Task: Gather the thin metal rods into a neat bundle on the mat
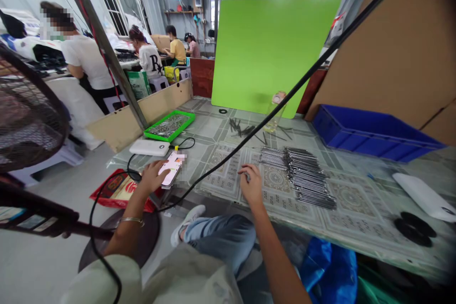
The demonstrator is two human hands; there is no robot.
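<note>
My left hand is at the left edge of the table, gripping the side of a smartphone with its lit screen facing up. The thumb lies over the screen. My right hand rests near the table's front edge, fingers loosely bent and a little apart, with nothing visible in them. To its right lie rows of thin, shiny metal rods, stacked side by side. Just beyond the phone is a white power bank with a black cable.
A green tray holds small metal parts. Dark strips lie near a bottle. A blue bin, another white device and black rings sit rightward. A black cable crosses the view; a fan stands left. Several people work behind.
</note>
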